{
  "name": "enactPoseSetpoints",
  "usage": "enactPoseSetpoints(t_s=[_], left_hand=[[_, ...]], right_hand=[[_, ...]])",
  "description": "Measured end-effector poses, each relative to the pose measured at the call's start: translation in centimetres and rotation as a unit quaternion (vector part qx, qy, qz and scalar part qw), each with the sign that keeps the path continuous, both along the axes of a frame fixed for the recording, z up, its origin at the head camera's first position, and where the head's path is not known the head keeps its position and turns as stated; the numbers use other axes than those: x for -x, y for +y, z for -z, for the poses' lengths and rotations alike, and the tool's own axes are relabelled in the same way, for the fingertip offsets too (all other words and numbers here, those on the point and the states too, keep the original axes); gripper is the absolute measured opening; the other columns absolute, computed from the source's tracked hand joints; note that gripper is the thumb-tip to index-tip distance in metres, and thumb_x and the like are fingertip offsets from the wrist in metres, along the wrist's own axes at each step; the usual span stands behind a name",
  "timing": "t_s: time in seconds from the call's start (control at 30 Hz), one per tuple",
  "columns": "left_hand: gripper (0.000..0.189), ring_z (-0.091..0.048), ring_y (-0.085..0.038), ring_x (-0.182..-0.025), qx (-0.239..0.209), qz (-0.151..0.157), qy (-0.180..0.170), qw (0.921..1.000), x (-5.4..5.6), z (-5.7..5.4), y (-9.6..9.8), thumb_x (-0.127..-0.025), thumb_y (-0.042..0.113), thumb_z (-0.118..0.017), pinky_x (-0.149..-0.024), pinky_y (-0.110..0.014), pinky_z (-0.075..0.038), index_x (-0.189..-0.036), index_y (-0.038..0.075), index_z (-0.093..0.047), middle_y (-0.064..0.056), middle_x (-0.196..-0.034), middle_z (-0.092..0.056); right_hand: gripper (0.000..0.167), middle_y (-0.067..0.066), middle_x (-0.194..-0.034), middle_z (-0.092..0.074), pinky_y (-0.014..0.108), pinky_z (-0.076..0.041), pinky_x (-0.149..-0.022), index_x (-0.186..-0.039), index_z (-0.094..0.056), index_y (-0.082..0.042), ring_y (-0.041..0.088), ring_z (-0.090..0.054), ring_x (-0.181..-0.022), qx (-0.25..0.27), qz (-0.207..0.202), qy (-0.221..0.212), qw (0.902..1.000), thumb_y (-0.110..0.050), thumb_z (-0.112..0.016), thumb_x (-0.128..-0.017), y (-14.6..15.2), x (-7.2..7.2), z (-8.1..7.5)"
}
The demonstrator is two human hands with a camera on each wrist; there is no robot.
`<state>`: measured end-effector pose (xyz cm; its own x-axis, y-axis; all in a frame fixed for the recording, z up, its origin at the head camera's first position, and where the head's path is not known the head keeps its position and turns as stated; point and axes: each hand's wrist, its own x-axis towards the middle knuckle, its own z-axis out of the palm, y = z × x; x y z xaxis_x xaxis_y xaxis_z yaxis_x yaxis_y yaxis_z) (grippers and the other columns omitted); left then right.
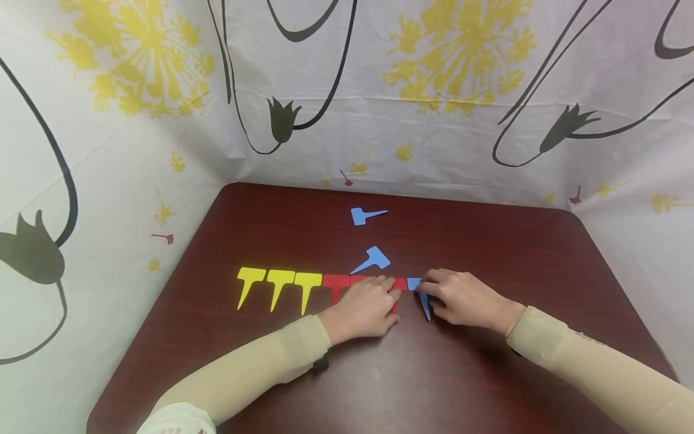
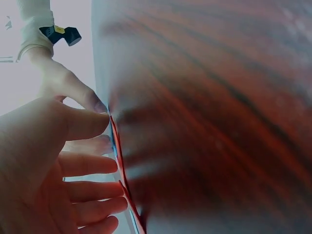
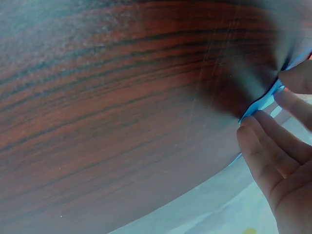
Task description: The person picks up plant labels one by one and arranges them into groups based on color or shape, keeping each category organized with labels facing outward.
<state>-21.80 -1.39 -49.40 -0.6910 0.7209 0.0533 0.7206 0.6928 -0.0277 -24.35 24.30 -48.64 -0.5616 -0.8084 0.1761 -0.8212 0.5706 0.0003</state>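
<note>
My left hand [image 1: 370, 306] lies over the red T-shaped plant labels [image 1: 336, 281], its fingers extended and touching them; it covers part of these labels. At the right end of the same row, my right hand [image 1: 461, 296] touches a blue T-shaped plant label [image 1: 425, 301] with its fingertips. That label's stem points toward me. In the right wrist view, the fairly straight fingers [image 3: 265, 146] rest against the blue label [image 3: 261, 101]. Red label edges [image 2: 118, 151] show beside the left fingers in the left wrist view.
Three yellow T-shaped labels [image 1: 280, 277] continue the row to the left. Behind it lie two loose blue labels, one nearer [image 1: 378, 257] and one farther back [image 1: 358, 216]. The dark red wooden table [image 1: 488, 235] borders a patterned white cloth [image 1: 379, 138].
</note>
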Motion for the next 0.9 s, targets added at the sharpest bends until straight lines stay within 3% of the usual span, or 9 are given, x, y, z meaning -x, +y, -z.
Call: enactPoseSetpoints(t_s=[0.13, 0.3, 0.5, 0.9], left_hand=[[0.058, -0.052, -0.026, -0.133, 0.002, -0.004, -0.003, 1.0, 0.0, -0.2, 0.0, -0.095, 0.051, -0.062, -0.113, -0.036, -0.036, -0.14, 0.014, -0.062, -0.012, -0.147, -0.053], [0.055, -0.051, -0.026, -0.134, -0.013, 0.002, 0.012, 0.9998, -0.2, -0.4, -0.4, -0.095, 0.05, -0.063, -0.113, -0.036, -0.037, -0.136, 0.014, -0.064, -0.012, -0.145, -0.054], [0.048, -0.056, -0.027, -0.129, -0.043, 0.003, 0.033, 0.9985, -0.8, -0.8, -2.2, -0.094, 0.045, -0.065, -0.11, -0.038, -0.04, -0.131, 0.014, -0.067, -0.012, -0.139, -0.059], [0.047, -0.062, -0.03, -0.119, -0.051, -0.043, 0.042, 0.9969, -1.4, -1.2, -6.2, -0.092, 0.043, -0.07, -0.1, -0.041, -0.05, -0.126, 0.011, -0.07, -0.013, -0.131, -0.064]], right_hand=[[0.034, 0.001, -0.104, -0.062, 0.026, -0.055, -0.062, -0.112, -0.073, -0.012, 0.008, -0.057, -0.08, 0.001, 0.0, -0.004, 1.0, -0.008, -0.074, -0.078, 0.1, -0.1, -0.1], [0.032, -0.003, -0.099, -0.06, 0.022, -0.051, -0.057, -0.111, -0.074, -0.014, 0.005, -0.052, -0.073, 0.013, 0.016, 0.0, 0.9998, -0.012, -0.074, -0.079, 0.1, 0.5, -0.7], [0.033, -0.003, -0.091, -0.06, 0.025, -0.05, -0.057, -0.114, -0.073, -0.011, 0.006, -0.051, -0.068, 0.033, 0.032, 0.009, 0.9989, -0.019, -0.08, -0.082, -1.4, 2.4, -1.8], [0.039, 0.004, -0.091, -0.065, 0.024, -0.049, -0.054, -0.121, -0.071, -0.005, 0.008, -0.052, -0.062, 0.023, 0.081, -0.054, 0.995, -0.022, -0.077, -0.086, -7.7, 6.1, -2.0]])
